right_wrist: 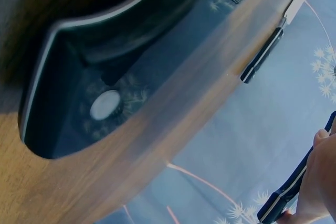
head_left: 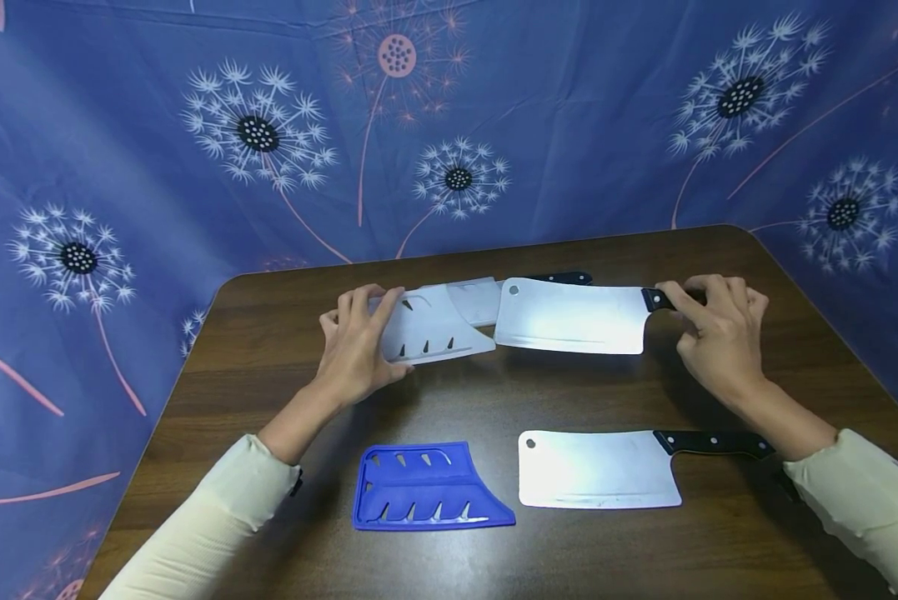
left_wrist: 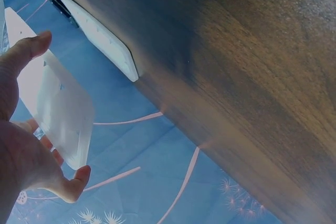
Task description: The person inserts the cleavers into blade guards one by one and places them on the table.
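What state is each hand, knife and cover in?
Left hand: gripping the white cover.
White cover: raised, no knife seen in it.
Right hand: gripping the upper cleaver by its handle.
Upper cleaver: raised, blade bare.
Lower cleaver: lying on the table, blade bare.
Blue cover: lying on the table, empty.
Far knife: at the back, blade apparently in a white cover.

there are three knives (head_left: 576, 317) (head_left: 594, 473) (head_left: 564, 277), two white blade covers (head_left: 429, 321) (head_left: 479, 302), one blue blade cover (head_left: 426, 481) and one table (head_left: 449, 567).

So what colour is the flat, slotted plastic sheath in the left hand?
The sheath is white, clearest in the head view.
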The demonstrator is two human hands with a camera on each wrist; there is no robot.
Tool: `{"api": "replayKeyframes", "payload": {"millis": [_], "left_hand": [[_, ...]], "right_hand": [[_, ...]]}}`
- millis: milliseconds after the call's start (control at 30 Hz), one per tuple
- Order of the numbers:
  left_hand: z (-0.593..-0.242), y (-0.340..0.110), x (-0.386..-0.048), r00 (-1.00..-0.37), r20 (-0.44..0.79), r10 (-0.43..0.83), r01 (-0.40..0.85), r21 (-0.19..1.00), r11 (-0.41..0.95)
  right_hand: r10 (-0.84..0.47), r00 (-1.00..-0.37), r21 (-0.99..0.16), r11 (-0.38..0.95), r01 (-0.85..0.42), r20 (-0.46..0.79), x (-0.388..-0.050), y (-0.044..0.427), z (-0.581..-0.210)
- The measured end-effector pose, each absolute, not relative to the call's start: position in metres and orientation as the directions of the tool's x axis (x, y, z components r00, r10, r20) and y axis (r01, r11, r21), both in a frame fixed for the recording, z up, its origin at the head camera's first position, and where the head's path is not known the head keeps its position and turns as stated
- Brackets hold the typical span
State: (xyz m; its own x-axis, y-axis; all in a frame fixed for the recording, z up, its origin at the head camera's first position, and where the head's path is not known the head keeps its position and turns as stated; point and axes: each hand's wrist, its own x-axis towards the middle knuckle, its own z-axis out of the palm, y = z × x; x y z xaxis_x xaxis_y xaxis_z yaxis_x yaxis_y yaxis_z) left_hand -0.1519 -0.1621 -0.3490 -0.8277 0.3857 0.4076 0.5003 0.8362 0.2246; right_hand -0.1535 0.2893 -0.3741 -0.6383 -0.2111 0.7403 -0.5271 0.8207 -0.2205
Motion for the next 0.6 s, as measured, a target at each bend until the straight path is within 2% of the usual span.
{"api": "replayKeyframes", "payload": {"millis": [200,367,467,600], "left_hand": [[-0.348,-0.150,-0.153,-0.818,0.413,0.401,0.518,0.223,0.826],[-0.344,-0.139,-0.155,-0.802,0.404,0.441,0.550,0.212,0.807],[-0.344,-0.139,-0.156,-0.806,0.407,0.429,0.542,0.217,0.812],[-0.345,-0.143,-0.155,-0.815,0.409,0.410,0.526,0.226,0.820]], "right_hand": [[-0.311,-0.620,-0.130,0.817,-0.562,0.720,-0.149,0.275,-0.373],[-0.416,-0.547,-0.033,0.774,-0.632,0.727,-0.146,0.260,-0.371],[-0.382,-0.532,-0.047,0.778,-0.626,0.756,-0.147,0.260,-0.368],[-0.281,-0.556,-0.121,0.807,-0.578,0.782,-0.151,0.269,-0.363]]}}
